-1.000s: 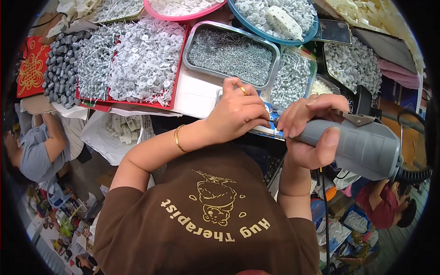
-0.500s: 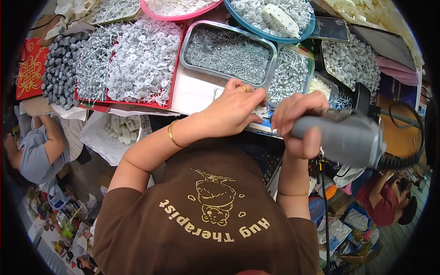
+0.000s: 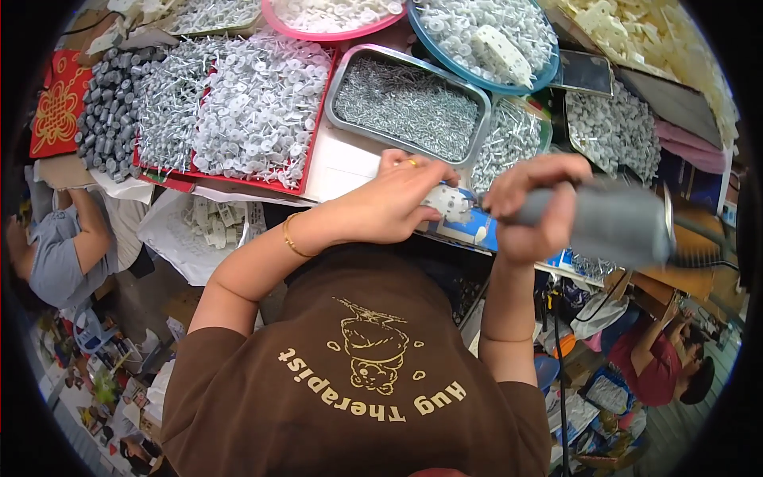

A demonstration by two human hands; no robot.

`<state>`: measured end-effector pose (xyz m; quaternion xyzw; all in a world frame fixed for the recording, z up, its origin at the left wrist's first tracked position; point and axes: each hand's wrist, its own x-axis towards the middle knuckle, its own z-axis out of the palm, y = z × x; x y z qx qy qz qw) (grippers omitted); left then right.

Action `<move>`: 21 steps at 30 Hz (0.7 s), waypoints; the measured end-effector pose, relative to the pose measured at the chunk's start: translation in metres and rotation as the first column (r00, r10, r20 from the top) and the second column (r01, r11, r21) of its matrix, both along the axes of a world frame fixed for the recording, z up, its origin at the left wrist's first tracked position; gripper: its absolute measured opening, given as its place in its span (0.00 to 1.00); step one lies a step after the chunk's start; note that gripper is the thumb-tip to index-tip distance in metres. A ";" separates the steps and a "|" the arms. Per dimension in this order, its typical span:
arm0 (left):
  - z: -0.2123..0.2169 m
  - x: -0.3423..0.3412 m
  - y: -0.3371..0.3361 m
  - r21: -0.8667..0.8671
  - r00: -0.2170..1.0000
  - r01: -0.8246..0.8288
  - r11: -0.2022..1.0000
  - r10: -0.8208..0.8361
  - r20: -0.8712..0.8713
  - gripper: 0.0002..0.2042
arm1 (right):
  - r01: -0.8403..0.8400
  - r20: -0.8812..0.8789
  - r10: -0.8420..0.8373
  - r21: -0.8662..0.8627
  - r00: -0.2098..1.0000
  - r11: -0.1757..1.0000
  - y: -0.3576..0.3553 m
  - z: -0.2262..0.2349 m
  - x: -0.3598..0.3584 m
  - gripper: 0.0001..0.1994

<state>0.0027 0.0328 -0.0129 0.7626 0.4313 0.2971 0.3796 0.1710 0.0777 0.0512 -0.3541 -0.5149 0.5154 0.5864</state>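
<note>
Between the thumb and fingers of my left hand [image 3: 391, 199] is a small white plastic piece [image 3: 451, 204] with holes, held at the front edge of the table. My fingers cover part of it. My right hand [image 3: 534, 211] grips a grey electric screwdriver [image 3: 612, 226], blurred by motion and lying roughly level. Its tip points left at the right end of the piece; whether tip and piece touch, I cannot tell. Just beyond my left hand, a metal tray [image 3: 394, 141] is filled with small screws.
A red box [image 3: 319, 131] on the left holds white plastic anchors and nails. Dark grey cylinders [image 3: 103, 111] are heaped beside it. A pink basin [image 3: 334, 34] and a blue basin [image 3: 427, 54] with white parts stand at the back. A black cable [image 3: 563, 381] hangs on the right.
The screwdriver and my right hand have shifted slightly right and blurred. The white piece now shows clearly at my left fingertips. The table's contents appear slightly lower and further right in the picture.
</note>
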 end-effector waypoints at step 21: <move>-0.016 -0.018 -0.037 0.125 0.923 -0.361 0.924 0.374 -0.094 0.19 | -0.625 0.159 0.616 0.013 0.772 0.780 0.003 -0.007 -0.046 0.25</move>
